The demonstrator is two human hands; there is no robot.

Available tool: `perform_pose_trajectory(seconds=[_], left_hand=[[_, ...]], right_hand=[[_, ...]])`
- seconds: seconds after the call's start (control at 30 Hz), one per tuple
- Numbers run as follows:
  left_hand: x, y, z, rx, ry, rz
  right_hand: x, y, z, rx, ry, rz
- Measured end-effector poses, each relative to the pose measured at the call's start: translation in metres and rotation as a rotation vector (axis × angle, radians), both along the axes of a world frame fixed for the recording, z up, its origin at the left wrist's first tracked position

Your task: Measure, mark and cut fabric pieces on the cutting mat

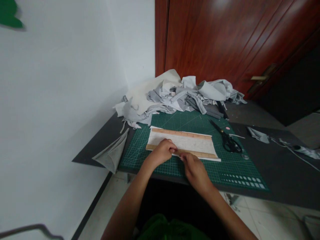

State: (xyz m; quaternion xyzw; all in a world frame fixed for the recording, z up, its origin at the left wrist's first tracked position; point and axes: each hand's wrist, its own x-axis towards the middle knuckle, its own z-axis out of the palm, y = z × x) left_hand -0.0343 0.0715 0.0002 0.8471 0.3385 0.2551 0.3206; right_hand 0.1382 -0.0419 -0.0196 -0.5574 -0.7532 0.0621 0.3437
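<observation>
A pale cloth strip lies flat across the green cutting mat. One wooden strip runs along its far edge, and another wooden strip along its near edge. My left hand is closed at the middle of the near strip, its fingertips pinched on the cloth edge. Just to the right, my right hand is closed too, thumb and fingers pinching the same edge. The two hands are close together, and they cover part of the near strip.
Black scissors lie on the cutting mat at the right. Crumpled grey and white fabric is piled at the back. Folded grey cloth sits at the left table edge. Cloth scraps and a cord are at the right.
</observation>
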Motion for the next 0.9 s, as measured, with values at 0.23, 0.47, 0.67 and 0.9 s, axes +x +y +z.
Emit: perform_pose_trajectory(seconds=[0.23,0.47,0.67,0.9], left_hand=[[-0.007,-0.003,-0.001,0.03,0.063,-0.077],[-0.011,-0.005,0.01,0.0,0.099,-0.14],[-0.011,-0.004,0.009,-0.003,0.092,-0.149],[-0.011,-0.004,0.012,0.016,0.123,-0.162]], right_hand=[[-0.002,0.005,0.004,-0.033,0.12,-0.008],[0.0,0.021,0.005,-0.015,0.227,0.042],[-0.005,0.022,0.008,0.031,-0.034,0.028],[-0.01,0.027,0.016,0.147,-0.31,0.101]])
